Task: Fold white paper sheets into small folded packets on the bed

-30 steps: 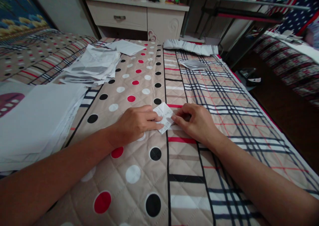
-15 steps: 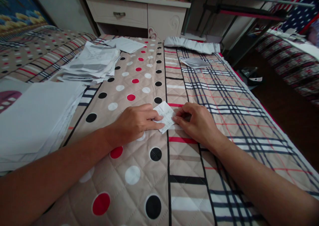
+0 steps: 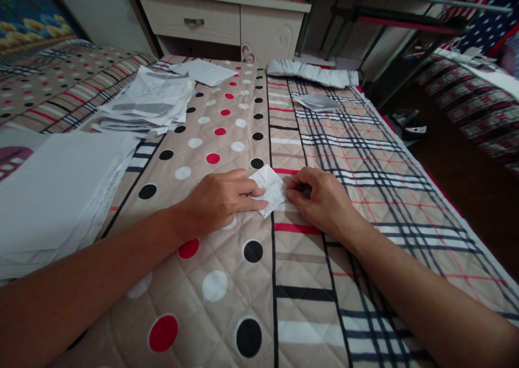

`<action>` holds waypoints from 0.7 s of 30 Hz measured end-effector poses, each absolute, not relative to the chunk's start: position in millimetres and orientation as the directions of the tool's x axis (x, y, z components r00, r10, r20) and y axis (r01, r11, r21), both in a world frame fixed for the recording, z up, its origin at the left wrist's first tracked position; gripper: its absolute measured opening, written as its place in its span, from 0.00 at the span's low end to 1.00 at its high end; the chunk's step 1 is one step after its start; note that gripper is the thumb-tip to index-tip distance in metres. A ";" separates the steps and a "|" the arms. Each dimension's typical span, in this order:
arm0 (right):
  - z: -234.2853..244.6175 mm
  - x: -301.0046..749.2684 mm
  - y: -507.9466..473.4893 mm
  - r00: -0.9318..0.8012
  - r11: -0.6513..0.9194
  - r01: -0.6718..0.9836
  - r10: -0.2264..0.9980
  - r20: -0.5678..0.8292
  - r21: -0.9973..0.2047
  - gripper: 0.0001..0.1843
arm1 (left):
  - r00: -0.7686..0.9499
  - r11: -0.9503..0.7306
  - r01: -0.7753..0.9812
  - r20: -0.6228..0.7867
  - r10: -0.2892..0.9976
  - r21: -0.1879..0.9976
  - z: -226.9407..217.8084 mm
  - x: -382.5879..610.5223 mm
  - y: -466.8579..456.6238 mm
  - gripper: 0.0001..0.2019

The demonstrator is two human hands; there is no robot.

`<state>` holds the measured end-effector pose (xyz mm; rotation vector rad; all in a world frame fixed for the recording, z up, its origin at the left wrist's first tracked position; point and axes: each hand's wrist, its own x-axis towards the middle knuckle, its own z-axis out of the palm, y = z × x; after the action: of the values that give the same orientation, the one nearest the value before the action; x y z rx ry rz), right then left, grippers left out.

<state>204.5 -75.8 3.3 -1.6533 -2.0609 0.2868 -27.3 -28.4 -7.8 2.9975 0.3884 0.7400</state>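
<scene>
A small folded piece of paper (image 3: pixel 271 183), white with faint printed or written lines, lies turned like a diamond on the bedspread. From the left, my left hand (image 3: pixel 222 198) holds it down, with thumb and forefinger tips on its face and the other fingers curled under. My right hand (image 3: pixel 318 198) is closed in a pinch at the paper's right corner. How much of that corner sits between its fingertips is too small to make out.
Two stacks of paper, a plain one (image 3: pixel 60 189) and a printed one (image 3: pixel 148 100), lie on the left of the quilted bedspread (image 3: pixel 219 325). A crumpled silvery-white strip (image 3: pixel 312 74) and a loose sheet (image 3: pixel 318 102) lie farther off. Beyond stands a white dresser (image 3: pixel 190 19).
My right fingertips have shifted slightly to the right, out to the paper's corner. My left hand and the folded paper look the same.
</scene>
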 end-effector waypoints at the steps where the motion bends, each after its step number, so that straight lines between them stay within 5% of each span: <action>1: 4.2 203.0 -76.0 -0.153 0.240 0.873 0.961 0.229 -0.425 0.02 | 0.858 -0.968 0.236 0.448 0.250 0.087 -7.6 -27.8 -28.5 0.21; 8: 9.3 196.3 -80.3 -0.160 0.225 0.927 0.961 0.226 -0.300 0.03 | 0.881 -0.972 0.214 0.413 0.233 0.092 -6.2 -30.7 -27.7 0.24; 15: 6.1 198.1 -81.9 -0.176 0.263 0.903 0.948 0.264 -0.341 0.03 | 0.815 -0.962 0.150 0.522 0.252 0.229 -9.9 -27.6 -23.3 0.20; 21: 8.8 193.0 -86.4 -0.211 0.305 0.925 0.909 0.360 -0.227 0.01 | 0.837 -0.973 0.159 0.499 0.224 0.170 -8.0 -27.4 -26.7 0.21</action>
<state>193.0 -86.4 8.8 -1.6322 -2.1546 -0.0525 -27.4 -26.7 -8.0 2.8942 0.3022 0.8080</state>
